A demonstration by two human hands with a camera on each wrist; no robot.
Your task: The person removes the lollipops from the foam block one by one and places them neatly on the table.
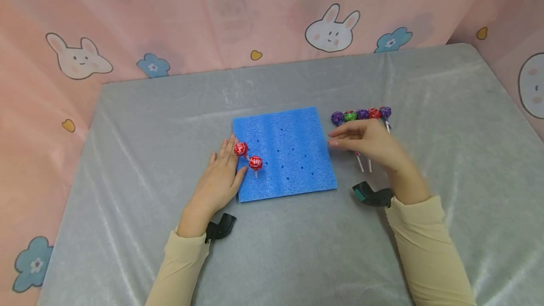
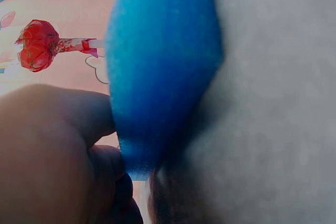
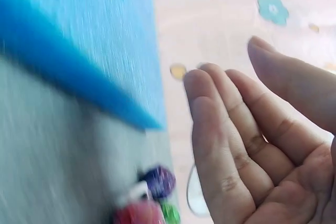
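Observation:
A blue foam block [image 1: 293,117] with several small holes lies on the grey table. Two red-wrapped lollipops [image 1: 255,162] stand upright by their sticks at its left side. My left hand [image 1: 216,178] lies along the left edge of the block, fingers extended and thumb near its front left part. Beyond the block's right edge my right hand [image 1: 374,143] hovers with nothing in it; its fingers are gently bent and the thumb is apart from them. Behind and partly under it in the head view lies a row of lollipops, with purple [image 1: 337,118], green [image 1: 350,115] and red [image 1: 374,113] wrappers.
Grey cloth covers the table [image 1: 297,249]. A pink curtain [image 1: 191,22] printed with rabbits and flowers hangs behind the table and at its sides. Each wrist carries a black camera mount, the right one [image 1: 371,196] close over the table.

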